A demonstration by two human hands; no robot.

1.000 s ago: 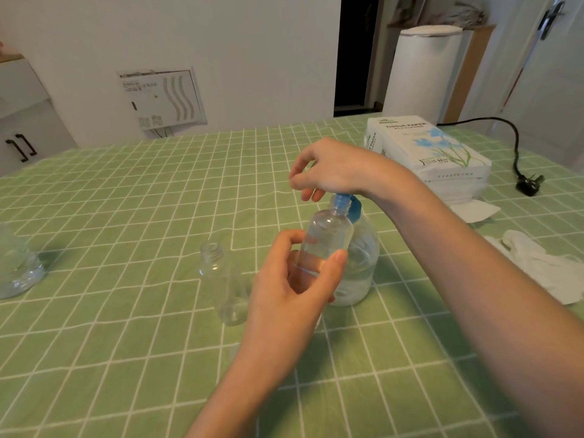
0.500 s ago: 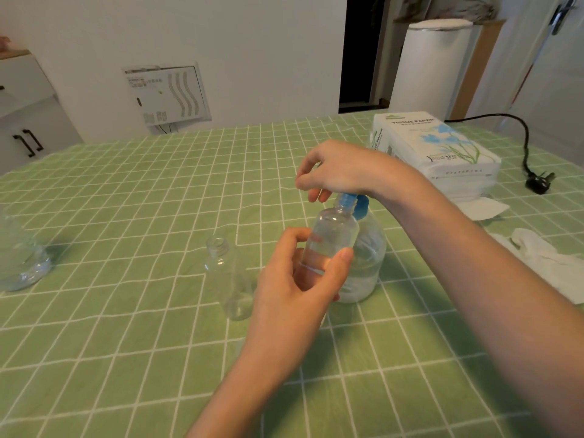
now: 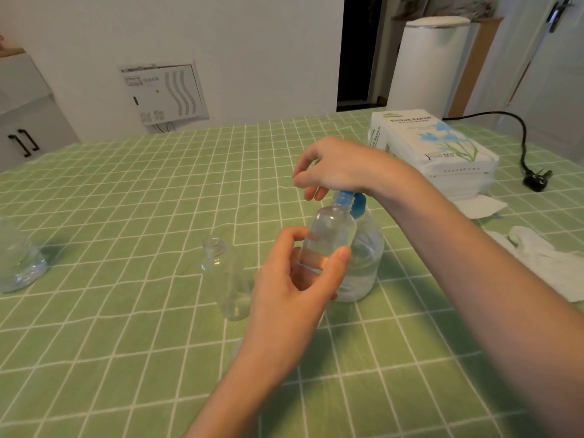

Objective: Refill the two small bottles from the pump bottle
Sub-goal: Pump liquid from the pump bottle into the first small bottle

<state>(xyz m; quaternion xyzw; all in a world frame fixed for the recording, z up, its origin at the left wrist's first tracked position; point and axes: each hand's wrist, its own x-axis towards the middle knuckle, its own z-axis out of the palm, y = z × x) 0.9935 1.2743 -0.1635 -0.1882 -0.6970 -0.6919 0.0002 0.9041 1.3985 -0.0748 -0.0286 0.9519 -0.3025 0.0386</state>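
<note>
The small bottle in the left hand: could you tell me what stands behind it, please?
The pump bottle stands behind it, blue pump under the right hand. That hand hides the pump's top; the small bottle covers part of its body.

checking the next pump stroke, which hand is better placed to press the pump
Right: the right hand sits on the blue pump head, while the left hand grips the small bottle at its spout.
</note>
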